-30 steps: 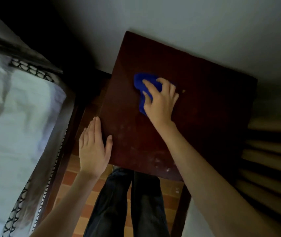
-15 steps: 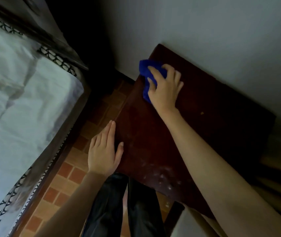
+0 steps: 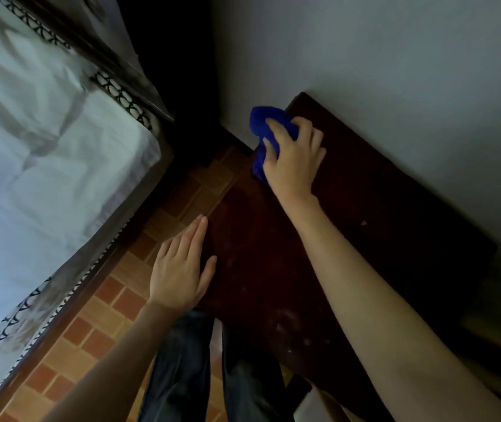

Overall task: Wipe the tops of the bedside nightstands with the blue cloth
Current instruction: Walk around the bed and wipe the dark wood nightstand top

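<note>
Two bare hands work a dark red-brown wooden nightstand [image 3: 349, 226]: right hand [image 3: 293, 161] clenched around the soft, light bunched blue cloth [image 3: 260, 123] at its far corner, left hand [image 3: 180, 269] flat, fingers together, holding nothing.

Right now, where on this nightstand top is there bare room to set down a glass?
The nightstand top is bare between the right forearm and the wall, apart from one small pale speck. The dusty strip between the left hand and that forearm is free too. The far corner is taken by the right hand bunching the blue cloth.
</note>
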